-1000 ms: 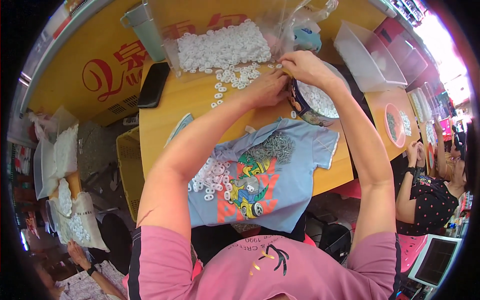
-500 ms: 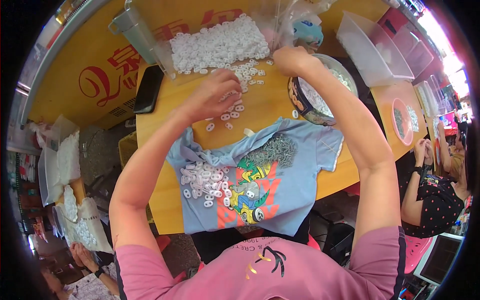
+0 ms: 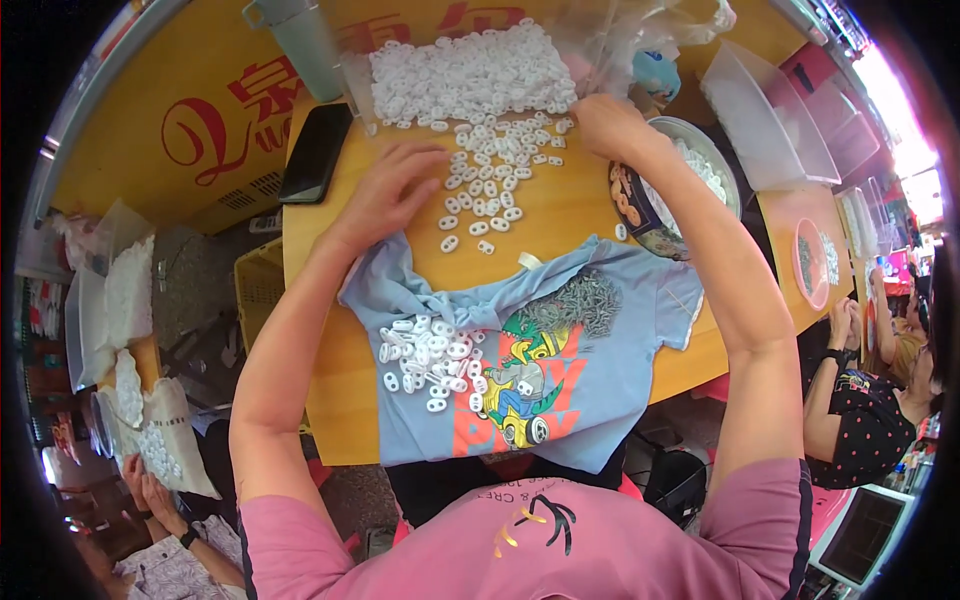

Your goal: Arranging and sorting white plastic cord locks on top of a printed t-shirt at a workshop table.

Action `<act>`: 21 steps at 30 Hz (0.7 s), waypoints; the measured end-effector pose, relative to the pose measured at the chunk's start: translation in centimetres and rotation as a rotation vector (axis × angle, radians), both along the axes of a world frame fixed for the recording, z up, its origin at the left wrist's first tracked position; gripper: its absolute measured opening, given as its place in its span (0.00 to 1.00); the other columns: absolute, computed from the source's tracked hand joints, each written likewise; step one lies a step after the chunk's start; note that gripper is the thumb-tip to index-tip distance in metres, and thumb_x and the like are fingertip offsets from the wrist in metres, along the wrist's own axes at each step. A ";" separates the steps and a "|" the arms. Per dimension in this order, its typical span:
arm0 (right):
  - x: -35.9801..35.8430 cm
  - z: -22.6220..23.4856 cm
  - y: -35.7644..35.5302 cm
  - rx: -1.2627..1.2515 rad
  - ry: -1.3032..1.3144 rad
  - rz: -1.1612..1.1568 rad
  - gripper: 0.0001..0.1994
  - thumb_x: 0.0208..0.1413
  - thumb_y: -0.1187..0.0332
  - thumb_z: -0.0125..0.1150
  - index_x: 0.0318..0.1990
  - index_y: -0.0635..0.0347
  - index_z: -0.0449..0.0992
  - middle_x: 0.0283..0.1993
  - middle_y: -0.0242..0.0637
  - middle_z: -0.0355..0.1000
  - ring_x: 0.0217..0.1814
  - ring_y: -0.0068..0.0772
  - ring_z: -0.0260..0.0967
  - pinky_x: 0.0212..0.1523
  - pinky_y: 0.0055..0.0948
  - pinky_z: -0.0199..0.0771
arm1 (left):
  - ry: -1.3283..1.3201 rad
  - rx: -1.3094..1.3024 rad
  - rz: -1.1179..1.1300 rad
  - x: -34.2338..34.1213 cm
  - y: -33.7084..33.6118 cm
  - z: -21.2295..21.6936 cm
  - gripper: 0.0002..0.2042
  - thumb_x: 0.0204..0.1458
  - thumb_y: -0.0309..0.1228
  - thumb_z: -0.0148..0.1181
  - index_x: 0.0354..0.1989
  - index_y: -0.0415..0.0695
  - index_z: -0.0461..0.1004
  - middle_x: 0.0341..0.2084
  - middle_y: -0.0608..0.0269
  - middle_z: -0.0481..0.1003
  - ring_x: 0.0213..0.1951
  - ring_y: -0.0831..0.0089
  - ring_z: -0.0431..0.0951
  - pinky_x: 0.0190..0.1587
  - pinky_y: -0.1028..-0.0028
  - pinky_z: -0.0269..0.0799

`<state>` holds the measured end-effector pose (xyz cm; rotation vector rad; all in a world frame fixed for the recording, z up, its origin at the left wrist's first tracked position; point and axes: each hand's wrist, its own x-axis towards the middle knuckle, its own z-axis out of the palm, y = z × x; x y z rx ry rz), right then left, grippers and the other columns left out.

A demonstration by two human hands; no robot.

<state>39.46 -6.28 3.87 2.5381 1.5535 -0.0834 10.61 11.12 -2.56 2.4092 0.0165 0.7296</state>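
A light blue printed T-shirt (image 3: 590,390) lies spread on the wooden table (image 3: 550,215). On it sit a heap of small white plastic rings (image 3: 430,355) and a pile of grey metal pieces (image 3: 580,300). More white rings (image 3: 485,185) are scattered across the table below a big heap of them (image 3: 470,70). My left hand (image 3: 385,195) rests with spread fingers on the table at the shirt's top left corner, beside the scattered rings. My right hand (image 3: 605,125) is curled at the right end of the big heap; I cannot see what it pinches.
A black phone (image 3: 315,150) lies at the table's left end, a pale green cup (image 3: 295,35) behind it. A round tin (image 3: 660,215) with white rings sits right of my right arm. Clear plastic tubs (image 3: 765,115) stand farther right. Other people sit at lower left and right.
My left hand has drawn back from the scattered rings toward the shirt's top left corner and opened flat. My right hand has stayed near the big heap's right end.
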 end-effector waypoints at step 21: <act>-5.5 -0.4 -2.5 0.041 -0.036 0.060 0.11 0.57 0.71 0.51 0.38 0.62 0.81 0.42 0.58 0.77 0.47 0.58 0.77 0.49 0.53 0.75 | 0.107 0.257 0.071 -5.2 0.7 1.4 0.08 0.50 0.27 0.64 0.33 0.39 0.70 0.35 0.53 0.70 0.43 0.52 0.70 0.45 0.60 0.68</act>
